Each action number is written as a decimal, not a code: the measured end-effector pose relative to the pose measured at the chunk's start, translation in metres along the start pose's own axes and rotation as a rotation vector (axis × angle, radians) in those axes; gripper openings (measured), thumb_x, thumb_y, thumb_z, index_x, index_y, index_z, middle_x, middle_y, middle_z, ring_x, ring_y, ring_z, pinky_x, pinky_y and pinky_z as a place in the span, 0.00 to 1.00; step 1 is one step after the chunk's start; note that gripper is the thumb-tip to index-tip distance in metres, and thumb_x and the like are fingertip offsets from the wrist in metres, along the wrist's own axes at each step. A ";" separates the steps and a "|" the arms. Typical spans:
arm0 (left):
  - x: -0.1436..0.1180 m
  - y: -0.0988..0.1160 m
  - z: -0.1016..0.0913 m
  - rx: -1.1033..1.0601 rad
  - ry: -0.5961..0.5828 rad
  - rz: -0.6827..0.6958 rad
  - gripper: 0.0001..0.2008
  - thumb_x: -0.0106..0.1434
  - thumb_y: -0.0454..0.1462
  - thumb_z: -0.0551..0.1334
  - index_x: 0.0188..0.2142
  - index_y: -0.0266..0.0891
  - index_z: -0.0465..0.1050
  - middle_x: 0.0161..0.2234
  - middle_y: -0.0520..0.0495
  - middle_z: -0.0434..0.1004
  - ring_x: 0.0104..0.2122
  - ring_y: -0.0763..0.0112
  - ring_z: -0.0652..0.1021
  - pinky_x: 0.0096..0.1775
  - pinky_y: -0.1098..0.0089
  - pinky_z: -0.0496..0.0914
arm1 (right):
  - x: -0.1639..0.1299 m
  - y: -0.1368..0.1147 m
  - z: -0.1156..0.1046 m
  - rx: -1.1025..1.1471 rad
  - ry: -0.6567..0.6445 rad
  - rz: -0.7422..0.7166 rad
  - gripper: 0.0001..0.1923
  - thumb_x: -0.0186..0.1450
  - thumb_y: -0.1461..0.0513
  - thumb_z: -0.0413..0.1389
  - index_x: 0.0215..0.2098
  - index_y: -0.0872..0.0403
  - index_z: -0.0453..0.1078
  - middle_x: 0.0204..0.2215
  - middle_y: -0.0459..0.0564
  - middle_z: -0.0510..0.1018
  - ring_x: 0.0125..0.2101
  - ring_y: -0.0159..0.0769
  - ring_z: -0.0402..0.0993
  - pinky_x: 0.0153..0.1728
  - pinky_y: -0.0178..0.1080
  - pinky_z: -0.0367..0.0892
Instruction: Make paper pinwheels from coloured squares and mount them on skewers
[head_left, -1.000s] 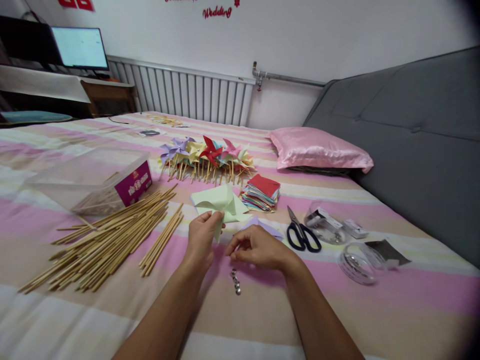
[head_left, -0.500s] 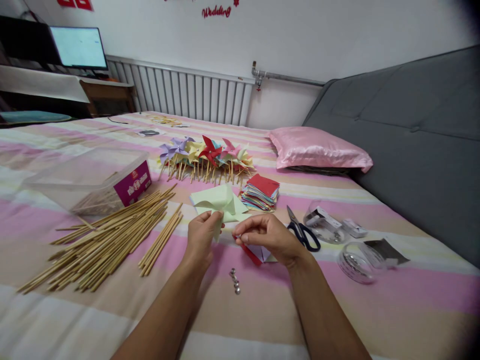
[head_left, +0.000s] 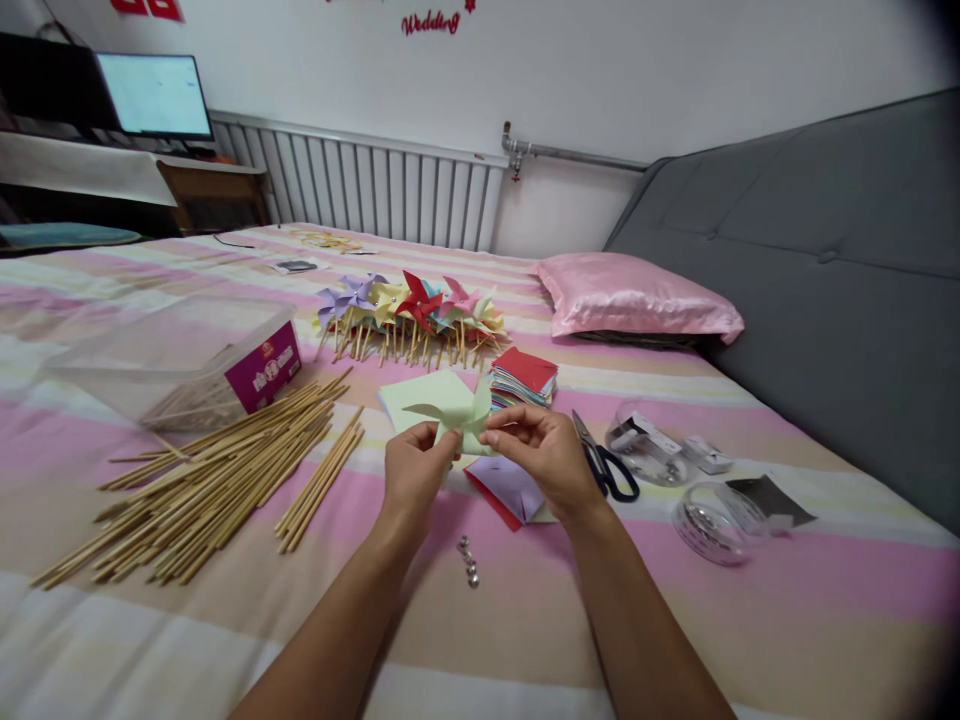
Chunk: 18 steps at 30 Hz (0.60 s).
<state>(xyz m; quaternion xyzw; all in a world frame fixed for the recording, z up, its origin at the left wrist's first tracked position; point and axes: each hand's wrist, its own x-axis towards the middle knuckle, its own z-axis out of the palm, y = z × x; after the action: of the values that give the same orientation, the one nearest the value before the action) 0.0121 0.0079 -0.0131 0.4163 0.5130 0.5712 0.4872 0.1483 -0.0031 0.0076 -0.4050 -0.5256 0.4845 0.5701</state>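
Note:
A pale green paper pinwheel (head_left: 450, 410) with curled blades is raised over the bed, pinched between the thumb and fingers of my left hand (head_left: 417, 472). At its right side, the closed fingertips of my right hand (head_left: 541, 450) meet the paper; whatever is between them is too small or hidden to make out. Below my right hand lie purple paper (head_left: 510, 484) and red paper (head_left: 491, 500), one over the other. Several small silver studs (head_left: 469, 562) form a short row nearer to me. Behind the pinwheel rests a pale green sheet (head_left: 409, 392).
Bamboo sticks (head_left: 232, 475) and a clear plastic box (head_left: 172, 350) are on the left. Finished pinwheels (head_left: 416, 305) stand behind a stack of coloured paper (head_left: 525, 375). Scissors (head_left: 611, 470), round clear containers (head_left: 712, 525) and a pink pillow (head_left: 637, 295) are to the right.
My right hand has moved up and slightly right, from above the red paper to the pinwheel. The pinwheel has tilted and shifted a little right, and the purple paper shows more.

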 end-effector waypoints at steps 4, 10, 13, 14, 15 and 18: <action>-0.002 0.000 0.002 -0.009 -0.025 -0.010 0.08 0.44 0.38 0.64 0.17 0.37 0.68 0.14 0.53 0.66 0.16 0.77 0.64 0.19 0.75 0.56 | 0.000 0.004 0.007 -0.169 0.010 -0.099 0.05 0.52 0.64 0.60 0.28 0.56 0.71 0.25 0.47 0.78 0.28 0.34 0.76 0.31 0.35 0.72; -0.002 -0.001 0.003 -0.038 -0.043 -0.016 0.08 0.43 0.37 0.64 0.16 0.36 0.67 0.14 0.54 0.65 0.16 0.78 0.63 0.19 0.76 0.54 | -0.003 0.004 0.013 -0.360 0.024 -0.248 0.04 0.55 0.66 0.56 0.30 0.57 0.71 0.27 0.49 0.78 0.28 0.33 0.76 0.33 0.34 0.73; -0.002 0.000 0.003 -0.034 -0.038 -0.001 0.08 0.43 0.36 0.64 0.16 0.36 0.66 0.14 0.55 0.65 0.16 0.79 0.62 0.19 0.77 0.53 | -0.003 0.004 0.014 -0.417 0.020 -0.308 0.05 0.55 0.67 0.55 0.30 0.56 0.72 0.27 0.48 0.78 0.28 0.32 0.76 0.33 0.33 0.72; -0.002 0.000 0.003 -0.034 -0.040 0.000 0.08 0.43 0.36 0.64 0.16 0.36 0.66 0.14 0.55 0.65 0.16 0.79 0.62 0.19 0.77 0.53 | -0.003 0.004 0.015 -0.430 0.021 -0.326 0.05 0.56 0.68 0.55 0.30 0.56 0.72 0.27 0.47 0.78 0.28 0.32 0.76 0.33 0.33 0.72; -0.002 0.000 0.003 -0.034 -0.043 0.000 0.08 0.43 0.36 0.64 0.16 0.36 0.66 0.14 0.55 0.65 0.16 0.79 0.63 0.19 0.77 0.54 | -0.003 0.005 0.015 -0.440 0.025 -0.341 0.05 0.56 0.68 0.55 0.30 0.56 0.72 0.26 0.47 0.78 0.27 0.31 0.76 0.32 0.33 0.72; -0.002 0.000 0.003 -0.030 -0.051 0.011 0.08 0.44 0.36 0.64 0.16 0.36 0.66 0.14 0.55 0.65 0.17 0.79 0.63 0.20 0.77 0.54 | -0.003 0.005 0.014 -0.465 0.039 -0.380 0.06 0.55 0.68 0.55 0.30 0.55 0.73 0.26 0.46 0.78 0.27 0.31 0.76 0.31 0.32 0.72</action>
<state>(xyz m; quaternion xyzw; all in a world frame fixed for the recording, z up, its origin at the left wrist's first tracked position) 0.0152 0.0061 -0.0124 0.4263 0.4893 0.5708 0.5030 0.1337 -0.0058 0.0040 -0.4285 -0.6778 0.2278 0.5523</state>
